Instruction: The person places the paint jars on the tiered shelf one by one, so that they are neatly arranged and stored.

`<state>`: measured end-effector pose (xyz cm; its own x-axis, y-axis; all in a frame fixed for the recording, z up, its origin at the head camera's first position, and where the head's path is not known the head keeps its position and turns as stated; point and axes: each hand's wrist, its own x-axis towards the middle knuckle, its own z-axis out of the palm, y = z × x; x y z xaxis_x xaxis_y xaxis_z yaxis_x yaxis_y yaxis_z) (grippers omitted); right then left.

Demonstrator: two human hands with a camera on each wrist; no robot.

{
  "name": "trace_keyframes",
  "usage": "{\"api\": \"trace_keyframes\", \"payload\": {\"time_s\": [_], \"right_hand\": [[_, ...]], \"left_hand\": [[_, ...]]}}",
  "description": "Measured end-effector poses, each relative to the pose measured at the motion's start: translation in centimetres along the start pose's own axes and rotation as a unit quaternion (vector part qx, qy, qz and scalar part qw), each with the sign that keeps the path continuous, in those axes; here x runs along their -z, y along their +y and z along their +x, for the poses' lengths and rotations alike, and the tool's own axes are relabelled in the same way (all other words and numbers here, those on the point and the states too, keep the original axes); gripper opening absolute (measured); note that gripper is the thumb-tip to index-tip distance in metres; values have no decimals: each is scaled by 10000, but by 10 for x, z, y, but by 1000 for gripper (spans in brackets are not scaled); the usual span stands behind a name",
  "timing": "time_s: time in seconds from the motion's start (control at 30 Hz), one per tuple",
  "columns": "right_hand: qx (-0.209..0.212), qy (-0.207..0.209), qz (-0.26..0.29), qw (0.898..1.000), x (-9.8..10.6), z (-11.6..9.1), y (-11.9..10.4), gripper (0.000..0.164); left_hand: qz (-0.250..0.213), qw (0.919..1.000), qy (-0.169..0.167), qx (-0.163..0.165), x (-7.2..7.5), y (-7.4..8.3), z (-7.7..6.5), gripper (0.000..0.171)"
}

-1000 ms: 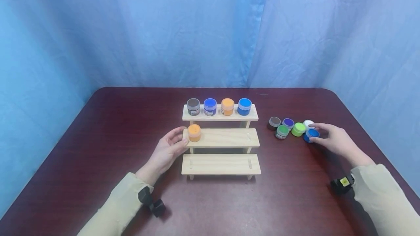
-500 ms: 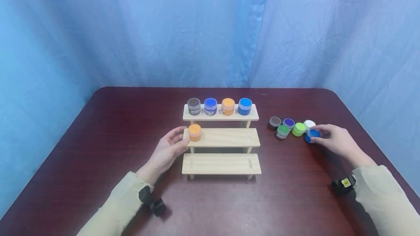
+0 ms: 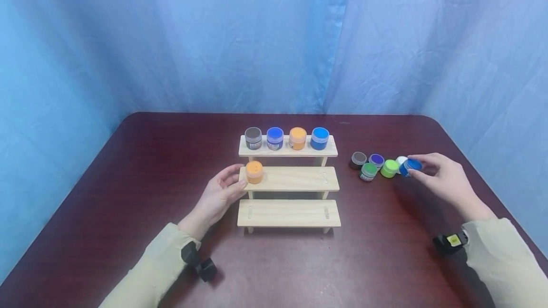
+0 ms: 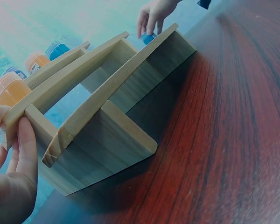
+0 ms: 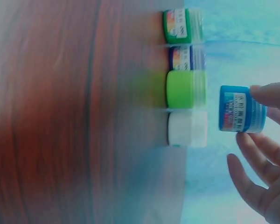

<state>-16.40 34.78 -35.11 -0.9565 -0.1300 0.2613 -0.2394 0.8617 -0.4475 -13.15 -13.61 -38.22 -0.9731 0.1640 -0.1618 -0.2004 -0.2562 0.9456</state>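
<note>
My right hand pinches a blue paint jar between thumb and fingers, raised off the table. In the head view this jar partly covers a white jar. My left hand grips the left end of the middle step of a three-step wooden display stand. In the left wrist view, the thumb lies on the board and fingers come from below. An orange paint jar stands on that step beside the thumb. A row of dark, violet-blue, orange and blue jars stands on the top step.
Left of the right hand, on the dark red wooden table, stand a light green jar, a green jar, a purple jar and a dark brown jar. A blue curtain hangs behind the table.
My right hand has lifted the blue jar from the table, beside the white one. The left hand keeps its hold on the stand.
</note>
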Motion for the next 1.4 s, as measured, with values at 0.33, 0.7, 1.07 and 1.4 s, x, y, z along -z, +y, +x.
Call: {"api": "trace_keyframes", "payload": {"time_s": [0.33,0.7,1.07,1.4], "right_hand": [[451,888,645,9929,-3,0,-27,36],[872,1211,1357,9795,-7,0,-64,40],[1132,1127,1955,9676,-14,6,-93,40],[1365,1099,2140,9610,-28,19,-120,39]], "left_hand": [[-11,10000,15,4,0,1,0,54],[41,10000,-33,-41,0,0,0,55],[-11,10000,-79,-50,0,0,-1,55],[-25,9999,-61,-78,-1,0,-1,56]]}}
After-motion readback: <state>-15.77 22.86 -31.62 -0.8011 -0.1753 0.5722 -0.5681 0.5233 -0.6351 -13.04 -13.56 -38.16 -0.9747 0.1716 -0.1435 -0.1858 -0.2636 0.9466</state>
